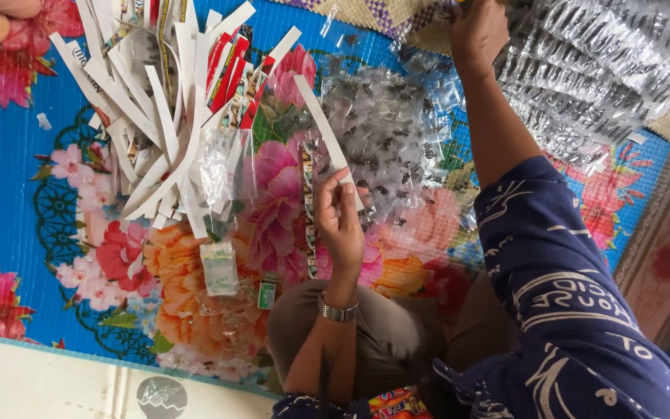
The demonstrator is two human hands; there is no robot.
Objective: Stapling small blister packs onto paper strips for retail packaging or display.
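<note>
The left hand (pixel 340 221) pinches one white card strip (pixel 323 128) upright over the floral mat (pixel 9 186); the right hand (pixel 476 31) reaches into the clear bags (pixel 583 70) at upper right, its grasp hidden. A firm fingertip pinch near the strip's lower end seems best. More strips (pixel 157 116), white and red, lie heaped at upper left, small green-labelled packets (pixel 219 268) below them.

Floral mat (pixel 9 178) w/ paper strips (pixel 157 116) (heaped), clear bags (pixel 385 132).

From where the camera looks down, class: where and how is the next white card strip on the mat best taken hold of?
Probably a white card strip at the pile's near edge, pinched by its free lower end, coming from the person's side: the ends fan outwards there, uncovered, while the far ends overlap.
</note>
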